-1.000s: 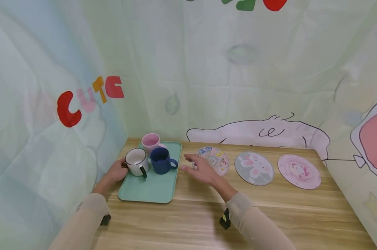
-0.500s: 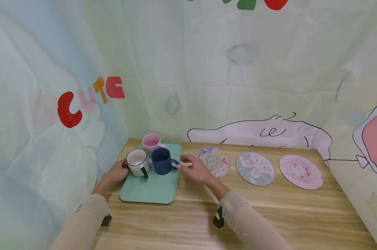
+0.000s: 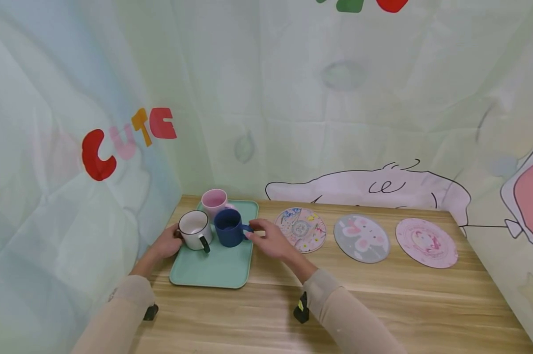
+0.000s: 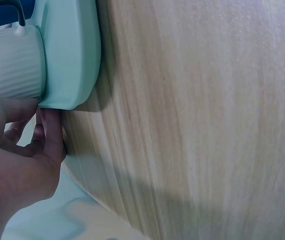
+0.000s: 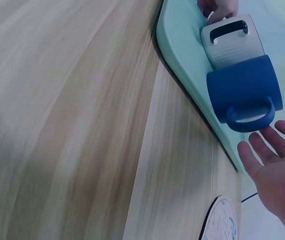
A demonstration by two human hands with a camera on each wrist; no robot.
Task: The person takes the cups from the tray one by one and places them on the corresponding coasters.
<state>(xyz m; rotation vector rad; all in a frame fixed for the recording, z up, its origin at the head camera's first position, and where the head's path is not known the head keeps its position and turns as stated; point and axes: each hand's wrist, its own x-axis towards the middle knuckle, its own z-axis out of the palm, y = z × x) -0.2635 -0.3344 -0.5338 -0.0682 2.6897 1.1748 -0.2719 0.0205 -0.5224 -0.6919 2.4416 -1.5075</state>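
On a mint-green tray (image 3: pixel 210 270) stand three mugs: a white mug (image 3: pixel 194 230) with a black rim and handle, a dark blue mug (image 3: pixel 228 228), and a pink mug (image 3: pixel 214 200) behind them. My left hand (image 3: pixel 166 242) grips the tray's left edge beside the white mug. In the left wrist view its thumb lies at the rim, with fingers (image 4: pixel 52 132) at the tray's underside. My right hand (image 3: pixel 270 239) is at the blue mug's handle (image 5: pixel 252 121), thumb and fingers spread apart. In the right wrist view the fingers are not closed round the handle.
Three round mats lie in a row on the wooden table (image 3: pixel 257 319): a floral one (image 3: pixel 300 229), a grey one with a rabbit (image 3: pixel 362 238), and a pink one (image 3: pixel 427 243). Printed curtains (image 3: pixel 217 88) stand behind and at both sides.
My right hand has moved left from over the edge of the floral mat to the blue mug's handle. The left hand has stayed at the tray's edge, and the mugs have not moved.
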